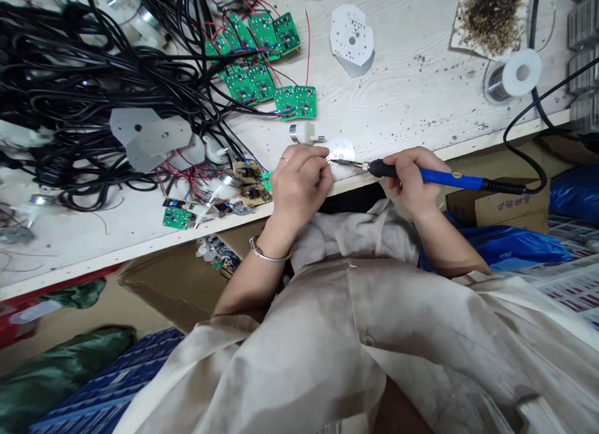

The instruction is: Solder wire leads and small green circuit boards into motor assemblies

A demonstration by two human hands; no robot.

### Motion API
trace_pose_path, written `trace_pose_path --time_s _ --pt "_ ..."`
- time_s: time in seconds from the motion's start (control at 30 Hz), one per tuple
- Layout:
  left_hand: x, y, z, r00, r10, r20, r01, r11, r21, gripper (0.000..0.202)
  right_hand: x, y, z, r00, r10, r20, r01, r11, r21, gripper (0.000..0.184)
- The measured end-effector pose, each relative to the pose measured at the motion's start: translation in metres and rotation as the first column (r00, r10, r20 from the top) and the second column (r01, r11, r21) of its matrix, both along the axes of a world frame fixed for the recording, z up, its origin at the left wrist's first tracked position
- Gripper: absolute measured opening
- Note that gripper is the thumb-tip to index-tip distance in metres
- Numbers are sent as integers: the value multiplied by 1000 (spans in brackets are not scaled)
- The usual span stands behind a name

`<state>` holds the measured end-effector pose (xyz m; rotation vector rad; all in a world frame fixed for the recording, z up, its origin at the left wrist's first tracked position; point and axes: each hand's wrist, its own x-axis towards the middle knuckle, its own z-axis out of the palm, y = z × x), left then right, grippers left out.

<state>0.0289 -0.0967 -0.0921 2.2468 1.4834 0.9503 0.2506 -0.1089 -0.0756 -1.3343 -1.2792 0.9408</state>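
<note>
My right hand (412,181) is closed round the blue handle of a soldering iron (449,179), whose metal tip points left at a small white round LED board (343,151) at the table's front edge. My left hand (297,181) is closed in a pinch on that board's left side, fingers curled; a ring and a silver bracelet show on it. A white plug part (304,133) lies just behind the left hand.
Several green circuit boards (296,101) and a tangle of black cables (93,78) fill the left of the white table (412,91). White LED discs (352,38), a solder spool (515,75) and a tray of solder scraps (491,13) lie behind. Cardboard box (496,203) at right.
</note>
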Motion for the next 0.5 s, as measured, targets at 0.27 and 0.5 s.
trace_pose_path --time_s 0.27,0.5 --pt "1 0 0 1000 17 -12 -17 1000 -23 14 0 0 1 998 64 1 -64 997 43 34" --pt "3 0 0 1000 27 -1 -27 998 55 15 2 -2 -6 1000 1 -24 1 998 66 35"
